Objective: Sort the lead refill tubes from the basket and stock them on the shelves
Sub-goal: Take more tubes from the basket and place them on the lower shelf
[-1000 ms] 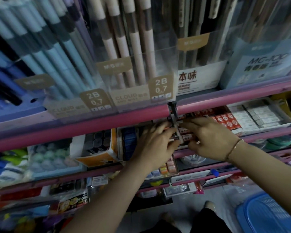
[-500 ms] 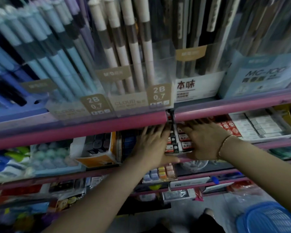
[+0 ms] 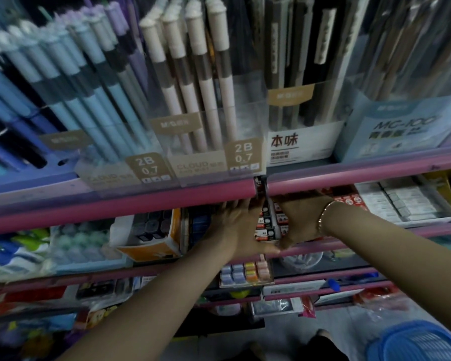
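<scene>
While the red-and-white lead refill tubes (image 3: pixel 271 225) sit stacked mid-frame under the pink shelf rail (image 3: pixel 120 201), the left hand (image 3: pixel 241 227) and right hand (image 3: pixel 301 221) flank them with flat, spread fingers, gripping nothing, seemingly squaring the stack. Since a moment ago both hands have pushed deeper; the blue basket (image 3: pixel 417 342) waits lower right.

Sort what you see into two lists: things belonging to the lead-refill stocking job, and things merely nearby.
Job: left hand; right hand; lead refill tubes; blue basket.

Nearby: cream pens; light blue pens; orange box; pastel erasers.
</scene>
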{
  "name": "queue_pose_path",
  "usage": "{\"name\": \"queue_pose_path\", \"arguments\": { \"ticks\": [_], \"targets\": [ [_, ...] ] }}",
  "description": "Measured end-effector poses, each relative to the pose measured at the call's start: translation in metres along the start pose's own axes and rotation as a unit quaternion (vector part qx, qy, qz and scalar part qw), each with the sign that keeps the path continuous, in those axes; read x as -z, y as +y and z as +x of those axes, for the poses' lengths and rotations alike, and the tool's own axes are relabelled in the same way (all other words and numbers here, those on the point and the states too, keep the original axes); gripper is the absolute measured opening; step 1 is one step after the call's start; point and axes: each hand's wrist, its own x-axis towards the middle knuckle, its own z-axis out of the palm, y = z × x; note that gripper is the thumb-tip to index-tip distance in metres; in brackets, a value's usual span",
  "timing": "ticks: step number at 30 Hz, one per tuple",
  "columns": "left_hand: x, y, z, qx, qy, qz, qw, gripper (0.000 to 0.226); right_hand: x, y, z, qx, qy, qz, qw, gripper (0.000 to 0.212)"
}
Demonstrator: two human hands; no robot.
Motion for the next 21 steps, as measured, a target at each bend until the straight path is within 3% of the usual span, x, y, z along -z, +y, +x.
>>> {"name": "queue_pose_path", "arguments": {
  "ticks": [3,6,10,13,15,19,21],
  "targets": [
    [-0.008,0.002,-0.009,-0.027,0.055,0.048,0.997,0.108,-0.011,0.001,-0.007,0.004,0.070,-0.094,0.993,0.097],
    [-0.014,0.004,-0.016,-0.022,0.056,0.058,0.997,0.097,-0.022,0.003,-0.015,0.044,0.131,-0.115,0.984,0.088],
    [-0.010,0.011,-0.018,-0.017,0.047,0.055,0.997,0.092,-0.028,0.000,-0.024,0.054,0.144,-0.151,0.977,0.080],
    [-0.013,0.014,-0.027,-0.021,0.075,0.042,0.996,0.080,-0.035,-0.004,-0.037,0.077,0.196,-0.140,0.967,0.055],
    [-0.017,0.017,-0.034,-0.022,0.085,0.035,0.996,0.072,-0.046,-0.007,-0.043,0.081,0.280,-0.104,0.951,0.042],
    [-0.020,0.021,-0.040,-0.008,0.108,0.015,0.994,0.070,-0.064,-0.014,-0.049,0.057,0.364,-0.038,0.929,0.041],
    [-0.020,0.019,-0.047,0.023,0.122,0.002,0.992,0.076,-0.065,-0.012,-0.055,-0.017,0.392,0.016,0.920,0.048]
  ]
}}
